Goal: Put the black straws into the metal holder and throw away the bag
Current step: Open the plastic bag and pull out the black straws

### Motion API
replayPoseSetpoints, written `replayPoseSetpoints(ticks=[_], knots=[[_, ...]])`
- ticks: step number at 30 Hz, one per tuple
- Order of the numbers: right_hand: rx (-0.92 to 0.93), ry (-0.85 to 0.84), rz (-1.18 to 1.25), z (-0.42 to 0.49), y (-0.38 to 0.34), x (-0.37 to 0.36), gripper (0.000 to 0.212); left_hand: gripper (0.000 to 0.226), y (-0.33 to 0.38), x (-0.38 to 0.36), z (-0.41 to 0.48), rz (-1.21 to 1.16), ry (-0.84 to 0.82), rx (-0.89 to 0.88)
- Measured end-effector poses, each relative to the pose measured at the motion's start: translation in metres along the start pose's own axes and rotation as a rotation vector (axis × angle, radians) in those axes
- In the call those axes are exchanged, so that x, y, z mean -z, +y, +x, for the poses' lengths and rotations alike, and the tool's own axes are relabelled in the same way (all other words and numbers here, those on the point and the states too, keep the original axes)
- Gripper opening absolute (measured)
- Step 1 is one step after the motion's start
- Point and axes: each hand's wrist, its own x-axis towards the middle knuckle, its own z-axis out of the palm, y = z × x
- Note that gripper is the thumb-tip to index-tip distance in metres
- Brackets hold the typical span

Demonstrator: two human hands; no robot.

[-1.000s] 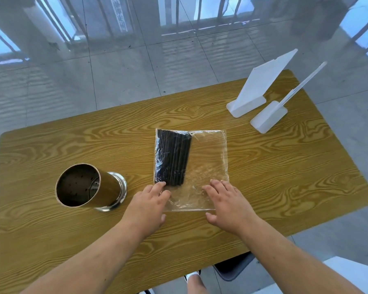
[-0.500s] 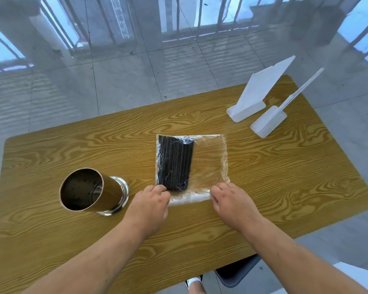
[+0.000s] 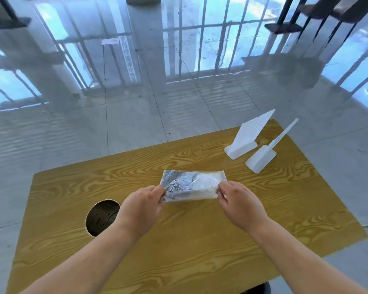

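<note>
One bag, fingers at both ends

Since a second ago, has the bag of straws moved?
Yes. The bag lay flat on the table; now the left hand and right hand pinch its ends and hold it up off the wood. The metal holder stands where it was.

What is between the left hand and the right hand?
In the head view, the bag of straws spans them; left hand and right hand each pinch one end.
</note>
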Motion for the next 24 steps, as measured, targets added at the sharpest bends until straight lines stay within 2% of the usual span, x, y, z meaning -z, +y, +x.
replayPoseSetpoints(ticks=[3,8,14,18,20,24], knots=[[0.006,0.077,0.052,0.010,-0.013,0.018,0.018,0.022,0.001,0.027,0.006,-0.004,0.083,-0.008],[-0.012,0.191,0.214,0.024,-0.037,0.050,0.013,0.016,0.000,0.068,0.013,0.007,0.248,-0.032],[-0.060,0.221,0.465,0.040,-0.067,0.090,0.015,0.013,-0.003,0.112,0.013,0.017,0.296,-0.070],[-0.009,0.250,0.561,0.048,-0.089,0.116,0.017,0.006,-0.005,0.134,0.008,0.009,0.359,-0.092],[0.034,0.257,0.584,0.049,-0.103,0.128,0.020,0.018,-0.006,0.142,0.004,0.017,0.388,-0.096],[0.095,0.273,0.628,0.050,-0.135,0.151,0.023,0.055,-0.008,0.157,-0.006,0.073,0.449,-0.060]])
